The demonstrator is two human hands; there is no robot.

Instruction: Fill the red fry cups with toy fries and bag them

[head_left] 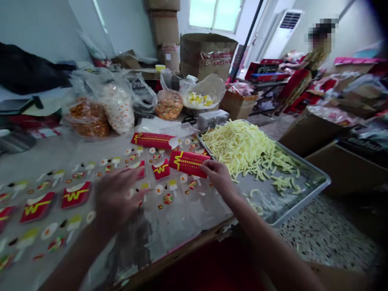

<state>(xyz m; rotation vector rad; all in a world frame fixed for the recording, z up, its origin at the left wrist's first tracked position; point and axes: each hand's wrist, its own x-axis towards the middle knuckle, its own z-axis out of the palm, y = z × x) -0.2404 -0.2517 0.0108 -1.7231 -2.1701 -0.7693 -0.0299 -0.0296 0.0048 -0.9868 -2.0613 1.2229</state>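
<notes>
My right hand pinches the end of a stack of red cardboard fry cartons with yellow zigzag letters, held just above the table. My left hand is blurred, its fingers stretched apart over the clear plastic molds. Beside its fingertips lies a red carton piece, partly covered by the hand. A single red carton rests between my hands. More cartons sit in the molds at left, among small toy eggs, pizzas and burgers. Farther back lies another stack of red cartons.
At right, a metal tray holds a heap of pale yellow toy fries. Bags of small pieces line the table's back, near scissors and a clear box. Cardboard boxes stand at right. A person stands far back.
</notes>
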